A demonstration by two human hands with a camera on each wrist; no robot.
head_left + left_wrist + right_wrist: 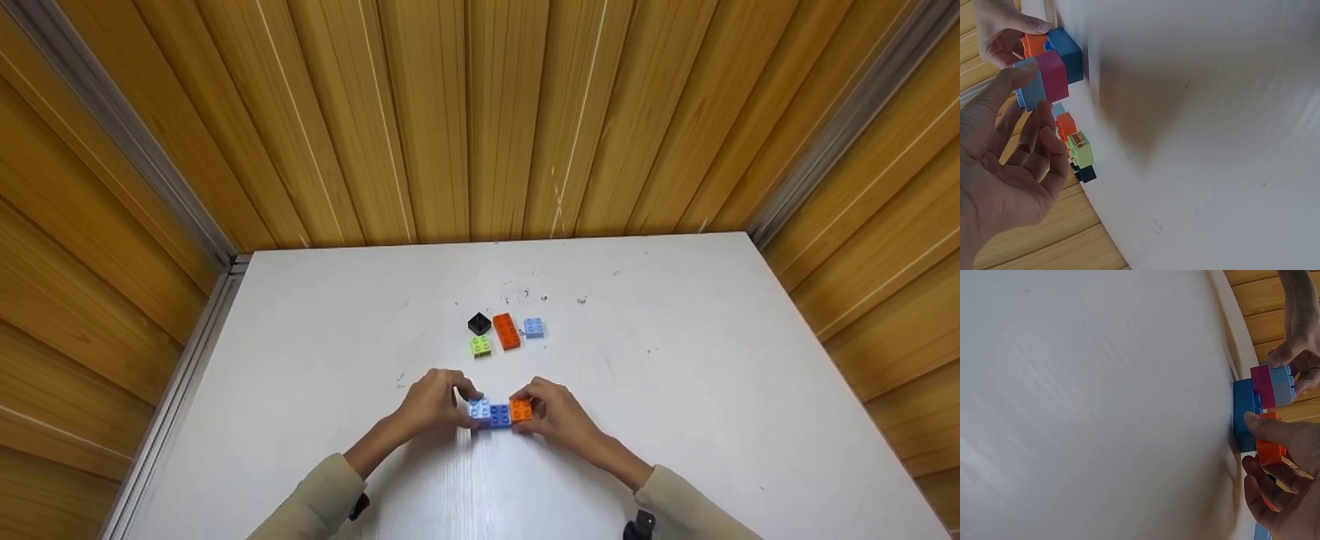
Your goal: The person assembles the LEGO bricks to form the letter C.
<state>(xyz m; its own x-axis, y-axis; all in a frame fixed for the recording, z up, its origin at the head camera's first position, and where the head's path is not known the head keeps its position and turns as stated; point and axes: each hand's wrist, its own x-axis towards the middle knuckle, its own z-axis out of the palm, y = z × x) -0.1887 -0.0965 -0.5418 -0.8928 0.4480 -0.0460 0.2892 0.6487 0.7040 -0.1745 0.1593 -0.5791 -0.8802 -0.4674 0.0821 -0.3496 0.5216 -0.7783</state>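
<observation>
A long blue brick (pixel 500 415) lies on the white table, bare studs showing at its middle. At its left end sits a magenta brick (pixel 1262 386) topped by a light blue one (pixel 1032 88); this pair juts past the blue brick's end in the left wrist view. My left hand (pixel 439 401) pinches the light blue brick between thumb and fingers. On the blue brick's right end is an orange brick (pixel 520 409), which my right hand (pixel 559 412) holds at its sides, thumb (pixel 1266 427) near the blue brick's edge.
Beyond the hands lie a black brick (pixel 479 324), a lime green brick (pixel 481 346), a long red-orange brick (pixel 506 331) and a small light blue brick (pixel 534 328). Wood-look panels (pixel 495 120) wall the white table (pixel 315 337) at the back and both sides.
</observation>
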